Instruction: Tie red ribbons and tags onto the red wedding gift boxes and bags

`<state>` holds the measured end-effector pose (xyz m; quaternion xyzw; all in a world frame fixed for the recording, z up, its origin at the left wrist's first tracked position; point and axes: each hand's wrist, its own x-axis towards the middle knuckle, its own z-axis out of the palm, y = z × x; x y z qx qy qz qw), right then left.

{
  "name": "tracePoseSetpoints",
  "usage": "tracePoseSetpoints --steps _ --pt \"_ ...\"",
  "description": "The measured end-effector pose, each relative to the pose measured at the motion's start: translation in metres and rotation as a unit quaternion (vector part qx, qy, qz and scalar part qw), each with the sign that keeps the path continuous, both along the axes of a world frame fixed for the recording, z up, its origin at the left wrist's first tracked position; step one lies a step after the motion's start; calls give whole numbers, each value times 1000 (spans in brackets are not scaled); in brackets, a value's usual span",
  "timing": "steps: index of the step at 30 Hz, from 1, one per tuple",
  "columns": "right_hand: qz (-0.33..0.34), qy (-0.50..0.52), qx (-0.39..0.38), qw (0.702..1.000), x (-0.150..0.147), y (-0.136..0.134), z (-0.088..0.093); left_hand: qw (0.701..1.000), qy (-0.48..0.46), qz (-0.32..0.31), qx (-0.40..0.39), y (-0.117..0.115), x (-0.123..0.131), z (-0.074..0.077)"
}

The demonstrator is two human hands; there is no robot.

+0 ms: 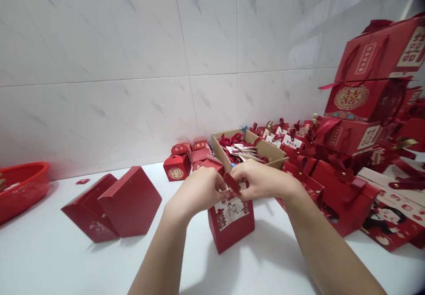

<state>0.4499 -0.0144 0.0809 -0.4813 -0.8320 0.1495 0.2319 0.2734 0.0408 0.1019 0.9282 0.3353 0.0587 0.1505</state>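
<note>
A red gift box (234, 226) with a cartoon couple and gold lettering on its front stands upright on the white table, between my forearms. My left hand (204, 186) pinches at the top edge of this box. From the other side, my right hand (250, 180) grips a dark red strap (231, 182) at the same top edge. The fingertips of both hands nearly meet there. What lies right under the fingers is partly hidden.
Two red boxes (133, 206) lean together at the left, near a red plastic basin (25, 189). Behind my hands are small red boxes (175, 167) and a cardboard tray (274, 151) of ribbons and cards. Many red gift boxes (348, 197) crowd the right, some stacked high.
</note>
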Motion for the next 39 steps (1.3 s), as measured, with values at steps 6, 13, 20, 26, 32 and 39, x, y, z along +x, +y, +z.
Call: tracePoseSetpoints --steps 6,13,20,26,32,39 --pt "7 -2 -3 1000 0 0 4 1000 17 -20 15 -1 -1 0" --pt "22 -2 -3 1000 1 -1 3 999 -5 -51 -2 -2 -1 -2" --pt "27 9 -4 1000 1 1 2 998 3 -51 -24 1 -4 -3" --pt "2 38 19 999 2 7 -2 998 2 -54 -19 3 -6 -1" --pt "0 31 7 1000 3 15 -7 999 -8 -37 -5 1 -15 3" --pt "-22 64 14 998 -2 32 -21 983 -165 3 79 19 -26 3"
